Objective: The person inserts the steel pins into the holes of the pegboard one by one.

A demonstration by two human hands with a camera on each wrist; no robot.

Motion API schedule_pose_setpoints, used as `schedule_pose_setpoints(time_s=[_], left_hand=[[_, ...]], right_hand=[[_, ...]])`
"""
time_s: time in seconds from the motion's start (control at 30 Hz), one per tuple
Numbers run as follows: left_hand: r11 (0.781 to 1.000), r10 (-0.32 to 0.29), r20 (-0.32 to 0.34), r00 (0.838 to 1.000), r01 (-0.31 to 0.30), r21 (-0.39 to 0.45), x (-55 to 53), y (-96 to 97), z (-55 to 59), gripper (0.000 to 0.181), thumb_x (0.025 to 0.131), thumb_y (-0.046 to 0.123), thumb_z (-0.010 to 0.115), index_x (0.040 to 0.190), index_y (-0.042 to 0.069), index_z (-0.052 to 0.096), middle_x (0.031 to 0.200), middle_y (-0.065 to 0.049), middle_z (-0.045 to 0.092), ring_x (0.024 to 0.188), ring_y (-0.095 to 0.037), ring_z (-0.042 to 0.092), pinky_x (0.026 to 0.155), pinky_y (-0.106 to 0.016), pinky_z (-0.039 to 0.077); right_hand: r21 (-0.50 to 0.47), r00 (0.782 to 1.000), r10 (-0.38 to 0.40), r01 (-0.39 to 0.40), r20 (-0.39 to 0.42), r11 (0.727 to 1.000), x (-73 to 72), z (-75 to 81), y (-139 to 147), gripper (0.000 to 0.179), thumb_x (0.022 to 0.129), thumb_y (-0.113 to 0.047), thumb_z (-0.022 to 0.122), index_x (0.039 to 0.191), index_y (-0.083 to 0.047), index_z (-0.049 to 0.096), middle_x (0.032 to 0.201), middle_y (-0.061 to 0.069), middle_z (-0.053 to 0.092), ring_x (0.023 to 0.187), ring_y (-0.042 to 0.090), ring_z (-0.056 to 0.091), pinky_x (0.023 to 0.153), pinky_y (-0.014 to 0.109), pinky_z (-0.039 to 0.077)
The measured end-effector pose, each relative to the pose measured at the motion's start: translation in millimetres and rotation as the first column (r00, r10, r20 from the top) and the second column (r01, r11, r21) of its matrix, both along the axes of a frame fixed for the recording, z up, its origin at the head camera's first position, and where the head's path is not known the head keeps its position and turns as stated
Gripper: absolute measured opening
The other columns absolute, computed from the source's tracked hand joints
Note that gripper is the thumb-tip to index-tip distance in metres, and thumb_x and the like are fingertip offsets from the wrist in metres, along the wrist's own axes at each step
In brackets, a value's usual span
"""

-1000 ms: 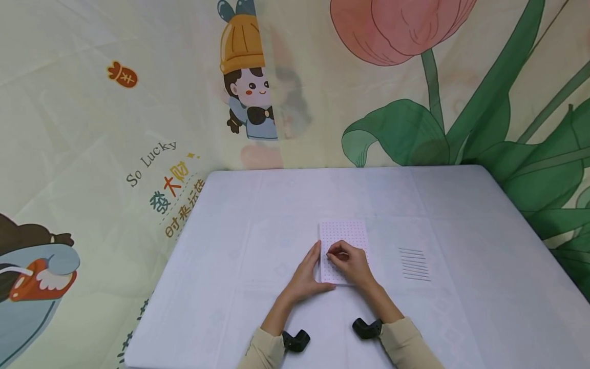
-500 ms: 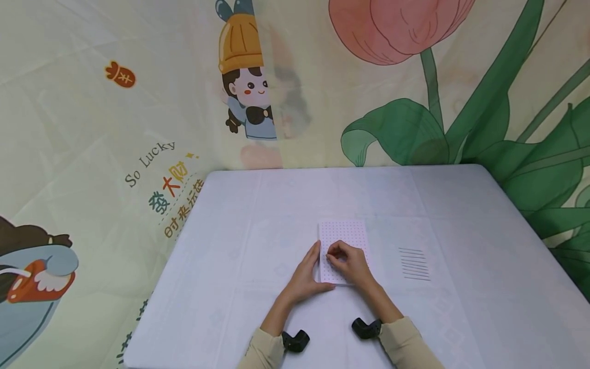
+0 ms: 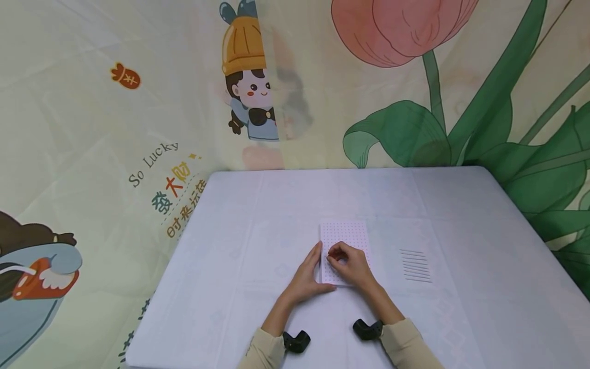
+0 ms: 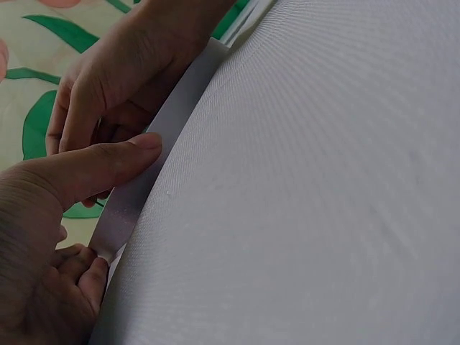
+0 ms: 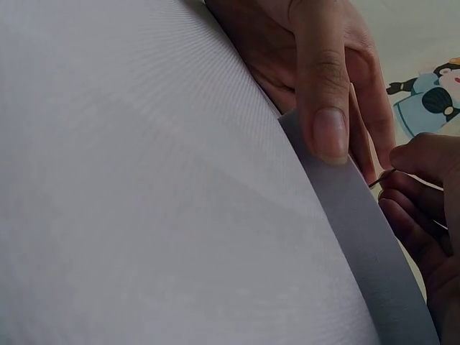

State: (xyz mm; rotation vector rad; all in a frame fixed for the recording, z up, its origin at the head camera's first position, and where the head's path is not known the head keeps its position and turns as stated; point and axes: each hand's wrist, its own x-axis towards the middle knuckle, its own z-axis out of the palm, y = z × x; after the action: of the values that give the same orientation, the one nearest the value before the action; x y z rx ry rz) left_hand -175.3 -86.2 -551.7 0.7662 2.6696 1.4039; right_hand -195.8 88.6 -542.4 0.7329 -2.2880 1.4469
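A pale pink board [image 3: 343, 231] with a grid of small dots or holes lies on the table in the head view. My left hand [image 3: 304, 279] rests against it, straight fingers along the left side and thumb on the near edge. In the right wrist view that thumb presses the board's grey side wall [image 5: 345, 201]. Over the board's left part, my right hand [image 3: 352, 264] pinches a thin dark metal pin [image 5: 382, 180] between thumb and fingertips. The pin's lower end is too small to tell whether it sits in a hole.
Several thin metal pins [image 3: 416, 266] lie in a row right of the board. The white-covered table [image 3: 258, 205] stands against a printed cloth backdrop [image 3: 304, 92]. Black wrist cameras [image 3: 297, 342] are worn on both wrists.
The head view shifts very slightly. Both hands, the board and the row of pins keep their places.
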Motion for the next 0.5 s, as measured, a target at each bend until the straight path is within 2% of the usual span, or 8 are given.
schedule_pose_setpoints(time_s=[0.3, 0.5], left_hand=[[1.000, 0.005, 0.004, 1.000, -0.005, -0.005, 0.0, -0.5, 1.5, 0.112, 0.066, 0.033, 0.083, 0.148, 0.006, 0.012, 0.153, -0.011, 0.014, 0.138, -0.022, 0.016, 0.110, -0.037, 0.021], [1.000, 0.001, 0.013, 1.000, -0.001, 0.005, 1.1, -0.5, 3.1, 0.111, 0.065, 0.032, 0.083, 0.147, 0.003, 0.013, 0.152, -0.012, 0.015, 0.138, -0.022, 0.015, 0.110, -0.038, 0.020]], right_hand=[[-0.014, 0.999, 0.011, -0.010, 0.033, 1.000, -0.2, -0.2, 0.8, 0.024, 0.073, 0.001, 0.074, 0.092, -0.004, 0.060, 0.084, 0.003, 0.064, 0.068, 0.012, 0.062, 0.061, 0.029, 0.055], [-0.030, 0.999, 0.032, -0.031, 0.023, 0.999, 6.7, 2.5, 6.2, 0.031, 0.072, 0.001, 0.075, 0.099, -0.001, 0.060, 0.089, 0.008, 0.065, 0.074, 0.020, 0.063, 0.066, 0.034, 0.055]])
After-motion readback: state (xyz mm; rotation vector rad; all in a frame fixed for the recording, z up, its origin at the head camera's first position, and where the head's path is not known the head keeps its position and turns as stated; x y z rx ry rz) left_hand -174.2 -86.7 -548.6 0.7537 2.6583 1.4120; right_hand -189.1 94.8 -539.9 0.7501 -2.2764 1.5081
